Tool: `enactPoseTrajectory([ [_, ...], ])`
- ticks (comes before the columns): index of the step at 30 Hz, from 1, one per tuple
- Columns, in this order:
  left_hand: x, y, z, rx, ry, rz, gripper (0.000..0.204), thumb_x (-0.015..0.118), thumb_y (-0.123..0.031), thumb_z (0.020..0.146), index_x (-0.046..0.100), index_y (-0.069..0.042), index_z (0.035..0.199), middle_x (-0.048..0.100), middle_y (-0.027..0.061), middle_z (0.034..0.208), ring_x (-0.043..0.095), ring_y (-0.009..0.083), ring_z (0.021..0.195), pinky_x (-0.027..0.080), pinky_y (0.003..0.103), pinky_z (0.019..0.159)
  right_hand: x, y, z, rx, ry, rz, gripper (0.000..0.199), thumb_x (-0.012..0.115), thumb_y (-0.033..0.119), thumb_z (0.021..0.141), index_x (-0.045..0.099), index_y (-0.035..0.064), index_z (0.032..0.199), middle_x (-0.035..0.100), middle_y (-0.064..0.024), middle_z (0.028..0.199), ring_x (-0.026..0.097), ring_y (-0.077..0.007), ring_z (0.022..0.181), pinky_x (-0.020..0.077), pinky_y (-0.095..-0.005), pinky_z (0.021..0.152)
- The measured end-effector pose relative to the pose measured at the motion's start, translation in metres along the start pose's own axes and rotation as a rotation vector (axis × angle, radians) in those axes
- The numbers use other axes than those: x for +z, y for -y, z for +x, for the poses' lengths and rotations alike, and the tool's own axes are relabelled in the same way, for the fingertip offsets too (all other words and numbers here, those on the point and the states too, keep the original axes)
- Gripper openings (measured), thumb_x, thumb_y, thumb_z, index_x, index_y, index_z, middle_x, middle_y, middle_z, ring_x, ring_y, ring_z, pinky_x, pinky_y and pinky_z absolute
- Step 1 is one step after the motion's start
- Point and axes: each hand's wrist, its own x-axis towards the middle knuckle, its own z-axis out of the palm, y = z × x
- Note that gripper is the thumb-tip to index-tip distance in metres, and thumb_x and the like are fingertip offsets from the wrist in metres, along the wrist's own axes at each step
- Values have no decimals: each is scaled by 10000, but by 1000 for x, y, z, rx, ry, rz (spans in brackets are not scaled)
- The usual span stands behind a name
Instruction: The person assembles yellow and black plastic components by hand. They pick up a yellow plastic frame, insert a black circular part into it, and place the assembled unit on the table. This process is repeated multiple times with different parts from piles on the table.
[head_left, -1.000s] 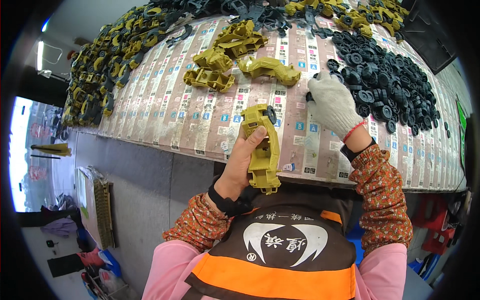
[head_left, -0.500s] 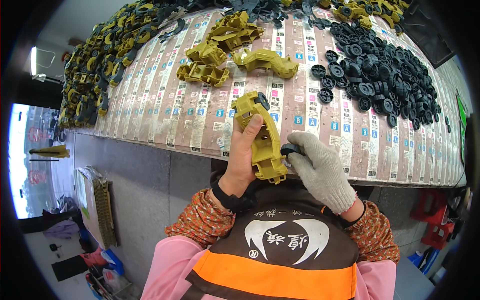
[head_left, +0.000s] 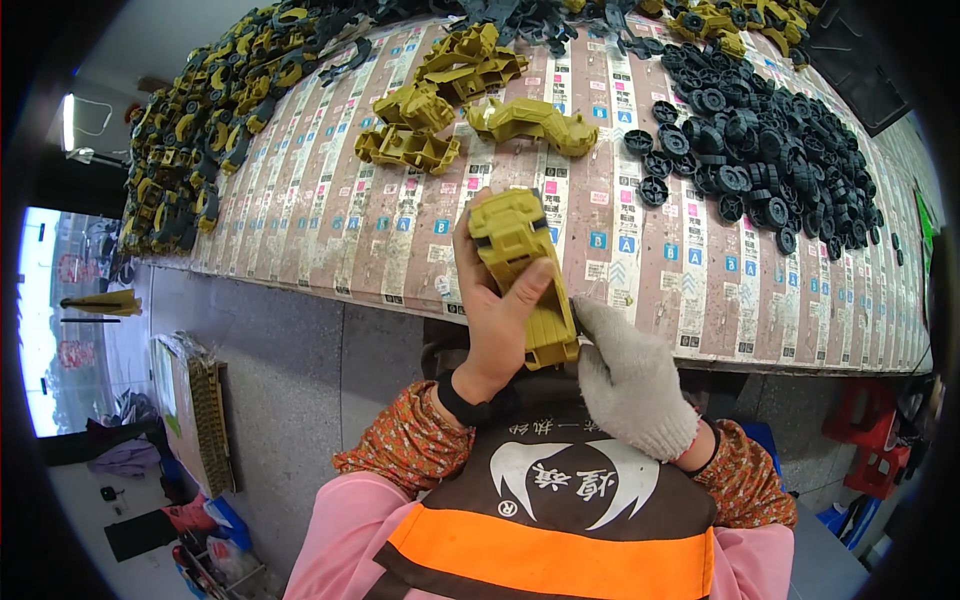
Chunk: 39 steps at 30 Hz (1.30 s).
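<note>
In my bare left hand [head_left: 496, 325] I hold a yellow plastic toy truck body [head_left: 508, 222] above the table's near edge, thumb across its top and fingers round its left side. Small dark wheels show at its far end. My right hand [head_left: 632, 375], in a pale knitted glove, is closed against the right side of the truck body near its close end. Its fingertips are partly hidden there, and I cannot make out what is between them.
More yellow truck bodies [head_left: 530, 125] lie farther back on the paper-covered table [head_left: 400, 255]. Black wheels [head_left: 770, 165] are heaped at the right. Yellow-and-black toy trucks [head_left: 190, 140] pile up along the left, and dark plastic parts [head_left: 520, 22] lie at the far edge.
The truck body has been turned over, from its hollow side to its outer top. My right hand has moved in against its side, and the black wheel in its fingers is out of sight.
</note>
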Motion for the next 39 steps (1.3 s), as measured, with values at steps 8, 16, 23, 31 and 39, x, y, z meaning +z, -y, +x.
enactPoseTrajectory([
  [8,16,-11,-10,232,134,76,981,845,-61,905,205,-68,1648,558,98,1423,602,206,1268,529,363,1066,-2,-6,1,32,12,163,483,600,11,835,608,2,1319,735,-291,1006,726,-494,937,592,-516,828],
  [16,19,-8,15,46,108,-87,886,730,-21,993,158,-148,1657,455,109,1519,545,215,1359,480,376,1127,-30,31,36,274,202,90,748,769,323,875,476,-5,1480,727,-293,1115,744,-455,1011,588,-508,858],
  [23,0,-24,48,-24,107,-78,889,711,-144,1013,126,-219,1678,439,108,1442,530,212,1269,488,386,1070,-68,-5,112,546,133,629,487,725,282,928,573,-36,1264,678,-90,896,637,-131,608,499,-268,500],
  [31,-65,-41,74,-17,45,261,463,635,-106,1022,515,-111,1469,582,18,1277,547,119,1170,475,312,973,-182,-92,274,343,-320,656,382,675,349,1038,632,21,1230,683,-97,1000,634,-170,732,538,-283,627],
  [39,-74,-52,115,239,195,957,401,695,-100,965,612,-91,1357,642,47,1241,578,193,1207,474,365,1031,-153,-46,270,263,-185,389,570,686,244,1002,531,-87,1440,680,-131,1174,710,-204,947,612,-311,757],
])
